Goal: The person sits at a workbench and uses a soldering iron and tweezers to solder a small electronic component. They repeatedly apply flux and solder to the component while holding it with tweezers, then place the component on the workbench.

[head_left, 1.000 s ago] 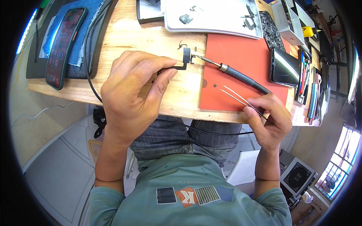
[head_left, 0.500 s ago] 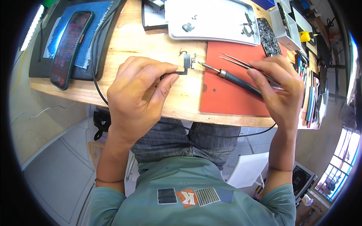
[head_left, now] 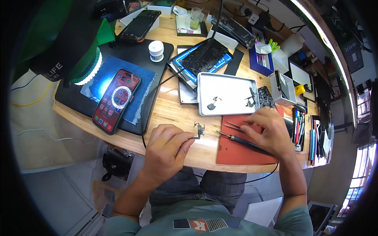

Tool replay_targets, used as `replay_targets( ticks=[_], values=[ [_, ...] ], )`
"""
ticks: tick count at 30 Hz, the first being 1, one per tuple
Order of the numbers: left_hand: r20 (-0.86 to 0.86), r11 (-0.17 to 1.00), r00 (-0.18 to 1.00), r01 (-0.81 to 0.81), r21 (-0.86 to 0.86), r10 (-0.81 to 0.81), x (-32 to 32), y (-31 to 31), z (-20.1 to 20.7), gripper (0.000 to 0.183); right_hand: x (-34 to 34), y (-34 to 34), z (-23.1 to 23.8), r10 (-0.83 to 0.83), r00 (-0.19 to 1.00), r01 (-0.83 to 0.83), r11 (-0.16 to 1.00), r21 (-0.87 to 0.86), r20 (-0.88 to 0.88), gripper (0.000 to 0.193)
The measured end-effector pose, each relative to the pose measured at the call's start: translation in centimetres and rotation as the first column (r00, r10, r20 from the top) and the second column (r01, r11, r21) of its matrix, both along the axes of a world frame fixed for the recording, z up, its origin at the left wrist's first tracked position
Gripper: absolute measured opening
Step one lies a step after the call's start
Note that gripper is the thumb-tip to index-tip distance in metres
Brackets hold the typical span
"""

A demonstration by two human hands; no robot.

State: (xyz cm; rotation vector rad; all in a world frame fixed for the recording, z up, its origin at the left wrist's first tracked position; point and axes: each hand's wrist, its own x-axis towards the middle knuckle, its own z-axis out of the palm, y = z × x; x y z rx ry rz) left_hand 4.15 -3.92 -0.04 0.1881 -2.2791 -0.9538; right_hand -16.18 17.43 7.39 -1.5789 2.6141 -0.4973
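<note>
My left hand (head_left: 168, 152) pinches a small dark phone part (head_left: 200, 130), a block with a thin flat strip, between thumb and fingertips above the wooden table. Metal tweezers (head_left: 234, 126) are held in my right hand (head_left: 271, 131), their slightly parted tips pointing left toward the part. Below the tweezers a dark-handled soldering iron (head_left: 241, 141) slants across the red mat (head_left: 230, 155), its tip just short of the part. The back of the iron goes under my right hand; whether that hand also grips it, I cannot tell.
A white tray (head_left: 229, 87) with small dark parts lies beyond my hands. At left, a phone (head_left: 117, 101) rests on blue denim (head_left: 147, 84) under a ring lamp (head_left: 89, 70). A black cable (head_left: 155, 88) crosses the table. Pens and tools (head_left: 299, 129) stand at right.
The view has tilted up, so more of the table's far side and the lamp shows. Both hands keep their holds; the small part and the iron's tip are slightly farther apart.
</note>
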Motion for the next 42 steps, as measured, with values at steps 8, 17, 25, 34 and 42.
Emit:
replay_targets(
  ticks=[8, 17, 25, 34, 42],
  values=[
    [0.004, 0.996, 0.999, -0.053, -0.068, 0.053, -0.2, 0.5, -0.9, 0.018, -8.6, -11.8, 7.0, -0.098, 0.994, 0.1, 0.994, -0.052, 0.05, 0.019],
    [0.038, 0.988, 0.996, -0.07, -0.138, 0.076, -0.6, 0.9, -1.0, 0.022, -19.0, -22.9, 7.8, -0.16, 0.981, 0.163, 0.986, 0.017, -0.111, 0.03],
    [0.04, 0.983, 0.996, -0.076, -0.165, 0.084, -0.2, 0.5, -1.0, 0.025, -20.9, -29.5, 7.2, 0.014, 0.994, -0.011, 1.0, 0.026, -0.111, 0.047],
    [0.058, 0.989, 0.996, -0.052, -0.138, 0.061, -0.4, 0.3, -0.6, 0.025, -11.0, -29.1, 4.7, 0.477, 0.879, -0.476, 0.878, 0.042, 0.006, 0.07],
    [0.013, 0.987, 0.996, -0.081, -0.136, 0.084, -1.0, 0.6, -0.8, 0.027, -8.0, -29.3, 3.0, 0.553, 0.833, -0.549, 0.825, 0.137, 0.008, 0.054]
  ],
)
